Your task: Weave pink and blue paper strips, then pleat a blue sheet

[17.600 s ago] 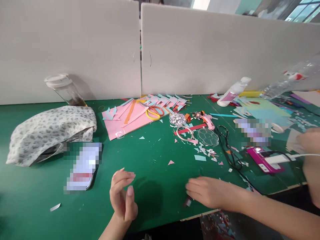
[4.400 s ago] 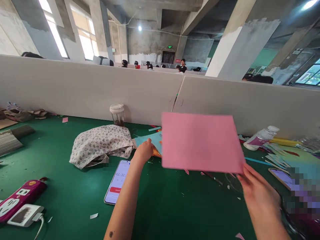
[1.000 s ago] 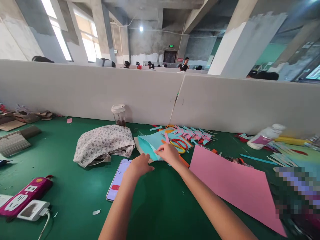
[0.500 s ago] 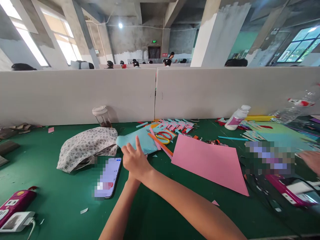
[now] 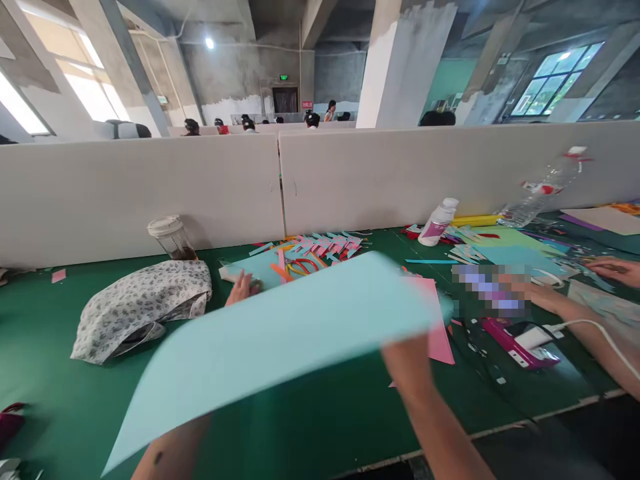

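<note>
A big light-blue paper sheet hangs tilted in the air in front of me and hides most of both arms. My right hand meets the sheet's lower right edge from beneath and holds it up; its fingers are hidden behind the paper. My left hand shows just above the sheet's top edge, fingers stretched out on the pile of blue paper and cut strips. Red-handled scissors lie on that pile. A pink sheet lies flat on the green table, partly covered by the blue one.
A floral cloth bag and a lidded cup stand at the left. Glue bottle, plastic water bottle and a magenta power strip are at the right, where another person's hand works. White dividers close the back.
The light-blue sheet has come off the pile and now hangs lifted towards me in my right hand. The camera has turned right; the phone is hidden behind the sheet.
</note>
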`<control>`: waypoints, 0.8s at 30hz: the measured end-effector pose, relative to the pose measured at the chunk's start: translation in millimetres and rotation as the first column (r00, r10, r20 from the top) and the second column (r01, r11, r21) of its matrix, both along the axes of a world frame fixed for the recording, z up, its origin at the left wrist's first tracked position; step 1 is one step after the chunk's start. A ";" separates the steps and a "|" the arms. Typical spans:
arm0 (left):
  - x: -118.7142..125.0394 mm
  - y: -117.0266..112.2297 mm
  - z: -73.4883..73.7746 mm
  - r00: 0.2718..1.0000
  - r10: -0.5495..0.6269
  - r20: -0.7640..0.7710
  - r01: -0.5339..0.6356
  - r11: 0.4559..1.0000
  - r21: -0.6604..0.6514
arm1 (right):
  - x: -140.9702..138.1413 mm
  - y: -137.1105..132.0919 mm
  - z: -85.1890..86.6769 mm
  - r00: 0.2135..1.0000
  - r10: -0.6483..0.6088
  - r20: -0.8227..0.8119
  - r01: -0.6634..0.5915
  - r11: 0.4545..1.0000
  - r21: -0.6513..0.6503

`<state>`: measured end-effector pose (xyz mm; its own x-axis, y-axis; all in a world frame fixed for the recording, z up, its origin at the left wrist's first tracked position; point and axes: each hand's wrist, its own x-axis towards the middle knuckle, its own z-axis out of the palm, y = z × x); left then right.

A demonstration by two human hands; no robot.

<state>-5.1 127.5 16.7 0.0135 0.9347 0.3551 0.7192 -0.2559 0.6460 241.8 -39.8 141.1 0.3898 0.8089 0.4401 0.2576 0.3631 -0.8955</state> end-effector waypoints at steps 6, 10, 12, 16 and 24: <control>-25.0 -23.8 15.2 0.975 0.160 -0.155 -0.183 0.972 -0.146 | 90.7 -58.0 -89.2 0.861 -0.430 -0.270 0.275 0.843 -0.463; -19.6 -87.0 25.8 0.949 0.129 -0.289 -0.226 0.915 -0.335 | 94.3 -97.3 -122.2 0.873 -0.429 -0.232 0.187 0.734 -0.653; -5.6 -113.2 29.2 0.997 -0.007 -0.081 -0.029 0.896 -0.442 | 90.3 -103.8 -128.7 0.887 -0.413 -0.208 0.175 0.717 -0.675; 32.8 -140.2 29.1 0.861 -0.141 0.489 0.436 0.700 -0.566 | 82.3 -96.9 -128.6 0.920 -0.364 -0.142 0.193 0.740 -0.644; 58.7 -120.2 4.1 0.535 0.163 0.829 0.657 0.536 -0.530 | 82.2 -88.9 -114.6 0.929 -0.339 0.145 0.362 0.765 -0.533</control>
